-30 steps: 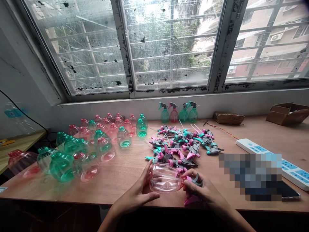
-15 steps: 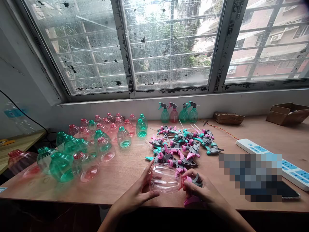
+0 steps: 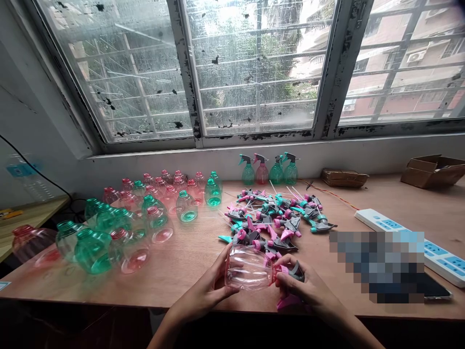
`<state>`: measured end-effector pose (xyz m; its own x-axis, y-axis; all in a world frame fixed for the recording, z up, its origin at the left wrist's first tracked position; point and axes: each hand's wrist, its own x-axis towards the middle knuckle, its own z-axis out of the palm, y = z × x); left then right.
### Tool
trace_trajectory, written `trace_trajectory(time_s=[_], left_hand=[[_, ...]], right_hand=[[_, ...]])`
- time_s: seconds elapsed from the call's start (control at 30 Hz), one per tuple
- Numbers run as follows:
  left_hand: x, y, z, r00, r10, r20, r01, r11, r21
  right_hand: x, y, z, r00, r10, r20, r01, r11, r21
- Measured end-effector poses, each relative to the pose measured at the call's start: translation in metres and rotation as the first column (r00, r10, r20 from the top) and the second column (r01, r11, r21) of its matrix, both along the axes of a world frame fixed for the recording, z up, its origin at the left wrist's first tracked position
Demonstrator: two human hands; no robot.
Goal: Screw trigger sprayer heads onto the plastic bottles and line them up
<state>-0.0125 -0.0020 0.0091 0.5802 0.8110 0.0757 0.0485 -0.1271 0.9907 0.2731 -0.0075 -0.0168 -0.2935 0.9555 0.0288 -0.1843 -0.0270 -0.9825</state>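
Observation:
A clear pink bottle [image 3: 249, 269] lies sideways above the front edge of the table, its neck toward the right. My left hand [image 3: 214, 281] is closed around its base end, thumb below and fingers behind. At the neck, my right hand [image 3: 296, 278] grips a pink and grey spray head [image 3: 298, 271], its collar against the bottle's mouth. The pink trigger hangs below my right fingers. Whether the collar is threaded fully on, I cannot tell. Just behind the bottle lies a heap of loose spray heads [image 3: 271, 218] in pink, teal and grey, some with white tubes.
Several open pink and green bottles [image 3: 187, 207] stand at the left. Assembled spray bottles [image 3: 261, 172] line the wall. Right of my hands are a blurred-out patch with a dark flat device [image 3: 434, 287], a white power strip [image 3: 436, 259] and two cardboard boxes [image 3: 432, 172].

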Motion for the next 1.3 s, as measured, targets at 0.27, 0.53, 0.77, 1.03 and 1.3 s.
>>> trace_trajectory(time_s=[0.27,0.53,0.77,1.03,1.3], left_hand=[[-0.0001,-0.0003,0.0044,0.999,-0.025,-0.030,0.024,0.999,-0.029],[-0.0005,-0.0025,0.0070,0.999,-0.007,-0.050,0.005,0.999,-0.050],[-0.0028,0.0005,0.0017,0.998,-0.015,-0.064,0.015,1.000,-0.007],[-0.0030,-0.0001,0.0037,0.996,-0.023,-0.090,0.023,1.000,-0.001],[-0.0052,0.0002,0.0014,0.998,-0.014,-0.069,0.011,0.999,-0.044]], right_hand=[[-0.0012,-0.0001,-0.0004,1.000,-0.011,0.013,0.011,1.000,0.003],[-0.0001,-0.0003,0.0001,1.000,-0.008,0.028,0.007,1.000,0.010],[-0.0004,-0.0019,0.0040,0.999,-0.024,0.038,0.024,1.000,-0.011],[-0.0002,-0.0021,0.0028,1.000,-0.013,0.017,0.013,1.000,-0.012],[-0.0005,-0.0013,0.0024,1.000,-0.009,0.018,0.009,1.000,-0.006]])
